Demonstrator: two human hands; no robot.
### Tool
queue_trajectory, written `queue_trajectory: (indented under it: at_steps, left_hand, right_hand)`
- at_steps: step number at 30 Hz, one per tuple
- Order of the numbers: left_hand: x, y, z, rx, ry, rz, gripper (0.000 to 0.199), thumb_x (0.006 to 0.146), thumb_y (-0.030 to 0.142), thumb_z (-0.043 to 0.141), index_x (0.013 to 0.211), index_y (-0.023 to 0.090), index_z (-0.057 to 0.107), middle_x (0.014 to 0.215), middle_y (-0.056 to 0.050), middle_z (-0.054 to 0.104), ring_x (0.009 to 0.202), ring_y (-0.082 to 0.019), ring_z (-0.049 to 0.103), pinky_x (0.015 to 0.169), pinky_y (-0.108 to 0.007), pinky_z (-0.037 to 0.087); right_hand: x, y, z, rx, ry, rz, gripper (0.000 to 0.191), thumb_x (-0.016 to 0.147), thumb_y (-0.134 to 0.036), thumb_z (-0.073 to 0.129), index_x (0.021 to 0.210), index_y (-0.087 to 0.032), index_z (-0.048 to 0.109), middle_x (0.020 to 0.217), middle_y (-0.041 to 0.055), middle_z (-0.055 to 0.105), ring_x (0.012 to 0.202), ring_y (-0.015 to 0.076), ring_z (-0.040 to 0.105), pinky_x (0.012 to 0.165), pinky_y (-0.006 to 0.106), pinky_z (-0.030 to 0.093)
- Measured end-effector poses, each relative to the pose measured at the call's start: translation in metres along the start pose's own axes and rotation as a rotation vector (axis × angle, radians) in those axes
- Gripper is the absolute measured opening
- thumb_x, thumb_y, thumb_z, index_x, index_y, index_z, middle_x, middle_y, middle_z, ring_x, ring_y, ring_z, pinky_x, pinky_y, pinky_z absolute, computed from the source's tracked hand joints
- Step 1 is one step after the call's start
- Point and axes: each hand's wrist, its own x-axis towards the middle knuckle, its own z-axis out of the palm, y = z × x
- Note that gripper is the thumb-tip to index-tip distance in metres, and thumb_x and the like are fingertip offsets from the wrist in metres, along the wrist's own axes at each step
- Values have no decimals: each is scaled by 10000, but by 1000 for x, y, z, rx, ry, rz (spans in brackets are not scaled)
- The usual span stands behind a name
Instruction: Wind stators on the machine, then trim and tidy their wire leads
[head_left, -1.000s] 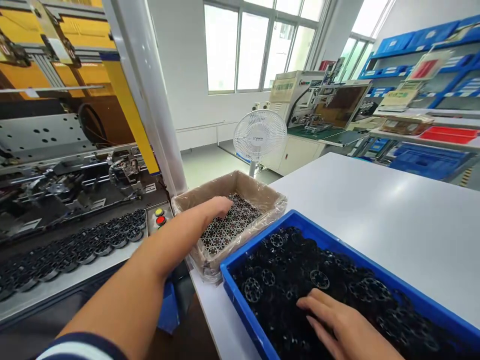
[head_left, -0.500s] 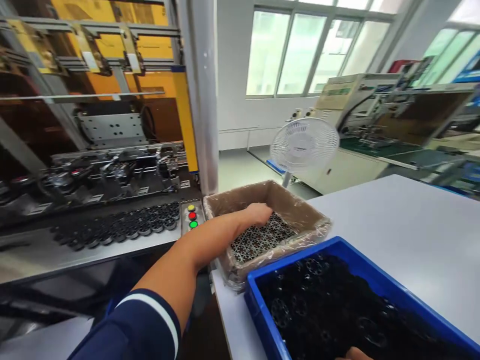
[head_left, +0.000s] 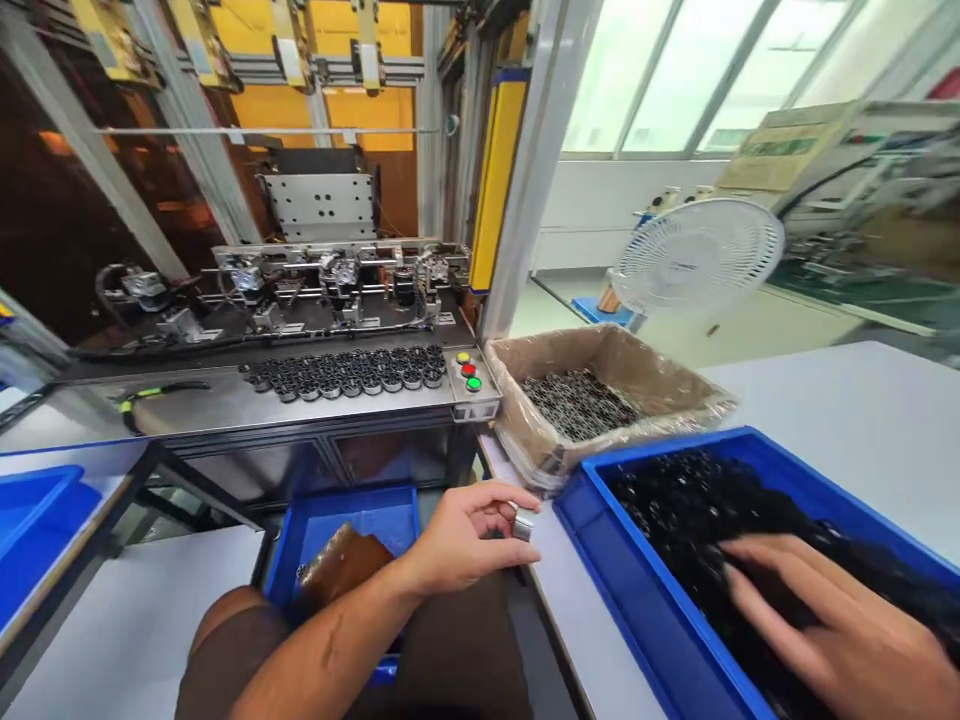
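Note:
My left hand (head_left: 469, 535) is closed in a pinch on a small shiny metal ring (head_left: 523, 522), held between thumb and fingers above my lap. The other fingers curl behind it. My right hand (head_left: 832, 610) reaches into a blue bin (head_left: 637, 590) full of black round plastic parts (head_left: 690, 490). Thumb and forefinger are stretched out among the parts with a small gap between their tips; I see nothing gripped there. Behind the bin stands a plastic-lined cardboard box (head_left: 525, 425) holding many small silvery metal rings (head_left: 581, 405).
Rows of black ring parts (head_left: 352, 375) stand on the machine's ledge, left of a button panel (head_left: 472, 400). Machine fixtures (head_left: 341, 280) lie behind. A white fan (head_left: 697, 255) is beyond the box. Below sits another blue bin (head_left: 390, 510) with a brown, plastic-wrapped item.
My left hand has come out of the cardboard box, back toward me, with a metal ring in it. My view has swung left; more of my right hand shows in the blue bin.

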Motion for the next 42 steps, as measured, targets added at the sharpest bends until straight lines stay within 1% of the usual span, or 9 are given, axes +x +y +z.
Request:
queue_trajectory:
  at_steps: [2, 5, 7, 10, 17, 25, 31, 37, 42]
  left_hand:
    - [-12, 4, 7, 8, -7, -9, 542, 525, 349, 958, 997, 158, 773, 969, -78, 720, 759, -121, 620, 727, -247, 541]
    - [-23, 11, 20, 41, -61, -15, 481, 555, 261, 948, 1004, 187, 790, 1015, -79, 757, 836, -151, 670, 777, -247, 563]
    - [-28, 11, 28, 42, -117, -47, 436, 590, 214, 929, 1004, 203, 794, 1009, -70, 778, 855, -161, 699, 803, -251, 579]
    - [-36, 7, 37, -18, -185, -100, 429, 604, 172, 914, 1014, 208, 789, 973, -62, 796, 848, -178, 735, 799, -268, 608]
    - [-46, 0, 46, -189, -161, -142, 465, 545, 109, 928, 983, 166, 784, 895, -79, 804, 811, -190, 758, 744, -248, 626]
    - [-49, 2, 48, -166, -100, -111, 497, 480, 3, 919, 912, 222, 808, 807, -11, 806, 720, -124, 756, 677, -127, 592]
    - [-48, 4, 49, -96, -66, -68, 493, 476, 10, 926, 902, 231, 815, 820, -18, 810, 732, -129, 763, 696, -119, 591]
    - [-45, 0, 49, -125, -76, -107, 534, 432, 54, 955, 911, 246, 817, 803, -23, 809, 692, -143, 762, 673, -146, 605]
    - [-45, 1, 47, -64, -41, -113, 525, 380, 101, 977, 864, 227, 821, 768, -38, 805, 676, -172, 767, 622, -149, 605]
  right_hand:
    - [17, -45, -9, 70, 92, -87, 87, 922, -222, 564, 980, -254, 620, 881, 57, 709, 763, 176, 716, 744, 296, 598]
    - [27, -94, -8, 278, 123, -123, 149, 909, -117, 560, 1007, -216, 612, 889, 53, 703, 817, 163, 700, 726, 276, 591]
    - [23, -112, -3, 390, 144, -141, 167, 903, -93, 566, 1029, -195, 607, 884, 57, 692, 826, 159, 683, 728, 278, 588]
    - [9, -126, 1, 458, 156, -174, 196, 899, -81, 576, 1067, -178, 601, 905, 66, 668, 849, 156, 658, 731, 277, 584]
    - [-1, -127, 6, 472, 169, -193, 235, 903, -64, 594, 1115, -165, 606, 911, 67, 649, 847, 155, 642, 721, 285, 578]
    - [-2, -128, 7, 469, 151, -272, 237, 898, -72, 586, 1127, -134, 576, 925, 94, 655, 841, 163, 639, 713, 300, 591]
    - [-2, -123, 12, 413, 166, -368, 254, 932, -218, 629, 1148, -107, 554, 938, 114, 651, 860, 175, 639, 734, 322, 606]
    - [-2, -122, 11, 354, 176, -389, 235, 936, -193, 642, 1126, -79, 564, 944, 127, 659, 876, 168, 636, 745, 295, 596]
    - [0, -119, 10, 308, 200, -454, 174, 981, -206, 571, 1091, -72, 586, 932, 117, 675, 886, 164, 636, 748, 283, 576]
